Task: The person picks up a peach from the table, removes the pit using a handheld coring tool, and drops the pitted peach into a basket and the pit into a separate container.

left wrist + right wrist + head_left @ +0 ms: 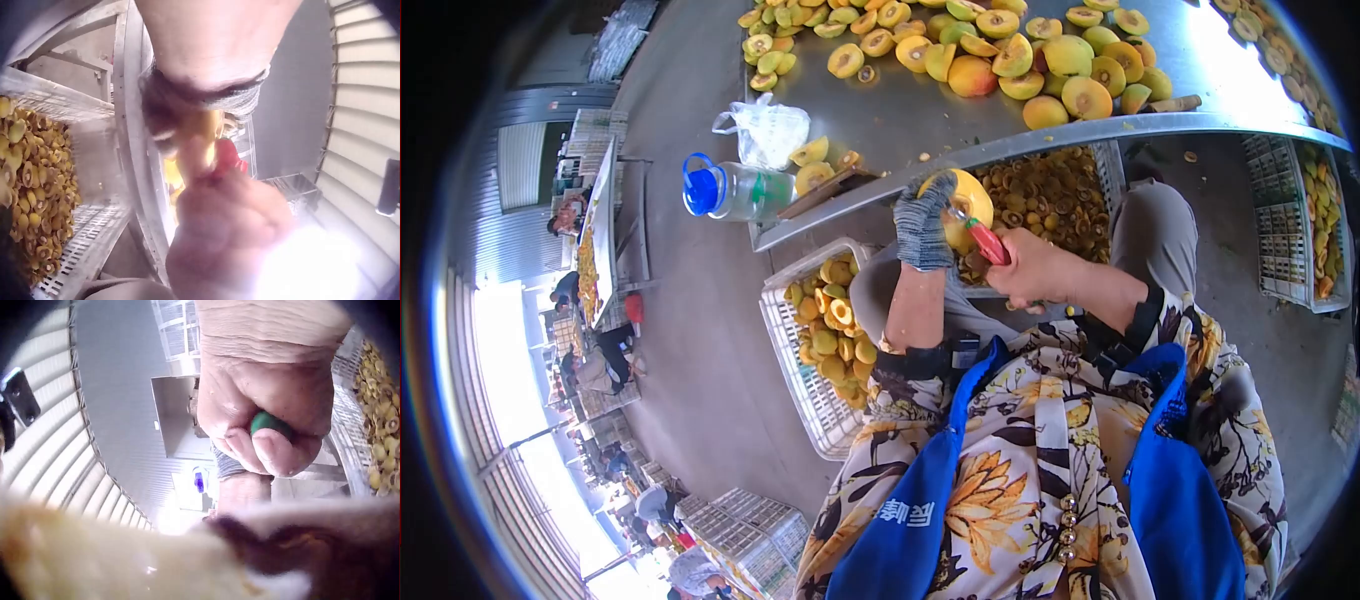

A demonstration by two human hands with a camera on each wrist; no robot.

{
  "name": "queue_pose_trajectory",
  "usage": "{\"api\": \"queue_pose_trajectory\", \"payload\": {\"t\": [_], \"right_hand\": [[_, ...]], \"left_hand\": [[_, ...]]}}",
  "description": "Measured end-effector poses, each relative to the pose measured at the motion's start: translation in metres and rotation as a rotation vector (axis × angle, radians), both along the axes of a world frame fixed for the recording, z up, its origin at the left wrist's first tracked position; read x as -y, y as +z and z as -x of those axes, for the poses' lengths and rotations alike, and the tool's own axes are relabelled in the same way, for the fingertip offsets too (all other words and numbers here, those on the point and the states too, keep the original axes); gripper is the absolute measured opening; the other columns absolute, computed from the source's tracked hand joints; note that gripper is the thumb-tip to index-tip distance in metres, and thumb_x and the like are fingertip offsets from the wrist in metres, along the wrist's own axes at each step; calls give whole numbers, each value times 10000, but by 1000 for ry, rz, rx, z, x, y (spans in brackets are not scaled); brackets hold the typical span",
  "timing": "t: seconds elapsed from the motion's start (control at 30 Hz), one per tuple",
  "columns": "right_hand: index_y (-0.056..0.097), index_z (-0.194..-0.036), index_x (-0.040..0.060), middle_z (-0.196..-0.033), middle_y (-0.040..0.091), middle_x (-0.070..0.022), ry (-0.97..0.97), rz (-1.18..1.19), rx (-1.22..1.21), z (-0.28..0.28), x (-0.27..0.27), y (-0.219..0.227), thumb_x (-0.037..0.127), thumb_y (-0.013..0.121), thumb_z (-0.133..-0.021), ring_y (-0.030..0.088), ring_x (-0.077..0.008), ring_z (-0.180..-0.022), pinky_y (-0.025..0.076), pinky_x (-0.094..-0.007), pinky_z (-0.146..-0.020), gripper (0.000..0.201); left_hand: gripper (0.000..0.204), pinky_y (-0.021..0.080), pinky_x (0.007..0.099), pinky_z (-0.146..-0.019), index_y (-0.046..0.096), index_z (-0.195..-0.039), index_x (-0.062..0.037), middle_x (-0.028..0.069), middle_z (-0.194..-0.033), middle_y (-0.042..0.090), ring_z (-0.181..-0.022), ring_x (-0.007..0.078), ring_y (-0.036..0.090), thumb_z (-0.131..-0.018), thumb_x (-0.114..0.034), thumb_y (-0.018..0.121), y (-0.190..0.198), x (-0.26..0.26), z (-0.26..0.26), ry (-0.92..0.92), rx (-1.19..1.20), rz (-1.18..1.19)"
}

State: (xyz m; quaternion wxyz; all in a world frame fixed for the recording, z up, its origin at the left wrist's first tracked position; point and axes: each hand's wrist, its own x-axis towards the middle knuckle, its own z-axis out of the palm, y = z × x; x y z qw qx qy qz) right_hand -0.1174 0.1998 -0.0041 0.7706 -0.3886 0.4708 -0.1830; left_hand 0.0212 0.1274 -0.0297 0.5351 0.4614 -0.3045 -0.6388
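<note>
By the near edge of the desk (890, 120), the gloved left hand (922, 225) holds a yellow fruit (974, 195); the right hand (1040, 268) grips a red tool (987, 243) at it. Probably light, firm, and slippery with juice: best hold its round side.

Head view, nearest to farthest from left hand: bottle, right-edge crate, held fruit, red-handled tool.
1. Held fruit: in the left hand.
2. Red-handled tool: in the right hand, lower right of the fruit.
3. Bottle: well to the left.
4. Right-edge crate: farthest, past the right knee.
</note>
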Motion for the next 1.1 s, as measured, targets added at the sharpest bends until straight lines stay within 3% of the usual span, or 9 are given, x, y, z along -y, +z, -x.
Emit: {"api": "queue_pose_trajectory", "payload": {"t": [0.17,0.3,0.43,0.53,0.77,0.87,1.0,1.07,1.1], "right_hand": [[421,-992,40,-574,452,-35,-3,-221,266,6,1,4,72,484,-758,400,-88,-391,312,-236,-318,245],[430,-983,29,-573,444,-28,28,-4,24,-5,-4,-1,63,471,-761,410,-86,-394,328,-240,-317,229],[442,-1020,19,-567,433,-18,63,-28,65,4,-2,3,47,444,-763,406,-85,-392,335,-247,-324,259],[441,-1034,29,-558,400,-1,56,-163,221,5,-2,2,38,447,-763,370,-63,-390,295,-229,-315,272],[437,-1016,46,-570,357,28,21,-357,432,8,-5,0,37,478,-783,318,-38,-380,237,-211,-299,236],[438,-1002,56,-572,359,29,-82,-438,523,1,-8,-8,33,476,-782,309,-39,-374,232,-210,-298,224],[438,-988,59,-561,378,20,-134,-446,570,-5,-11,-10,34,482,-767,331,-45,-374,229,-213,-298,227],[442,-972,54,-547,400,6,-87,-279,338,-12,-17,-9,40,485,-749,373,-60,-381,259,-231,-295,228],[442,-972,54,-547,400,6,-74,-283,335,-13,-19,-10,40,485,-749,373,-60,-381,259,-231,-295,228]], "left_hand": [[159,482,246,-650,619,-881,-18,42,-814,603,-711,135,576,-723,-34,631,16,-8,4,4,392,304],[210,491,258,-615,609,-914,-21,51,-805,602,-683,139,578,-709,-50,641,-12,4,-17,-156,-145,-221],[197,479,258,-684,621,-896,-22,42,-829,608,-730,144,572,-701,-45,643,0,-5,-8,-155,11,4],[201,465,248,-661,622,-910,-11,49,-843,609,-718,114,550,-716,-57,649,8,-10,-3,-34,466,397],[174,468,248,-674,616,-906,-4,55,-841,613,-739,112,564,-746,-70,633,-14,-10,-11,-149,-18,63],[201,481,273,-687,615,-911,-6,59,-856,619,-731,164,595,-747,-119,639,-8,-17,-1,-17,691,406],[190,483,281,-701,622,-899,-8,63,-879,623,-753,182,600,-729,-88,640,-10,-12,2,23,735,378],[185,478,267,-705,629,-886,-7,59,-886,628,-768,162,593,-711,-65,646,-24,-4,-14,-214,-275,-324],[185,478,267,-705,629,-886,-7,59,-886,628,-768,162,593,-711,-65,646,-26,-7,-16,-200,-278,-323]]}}
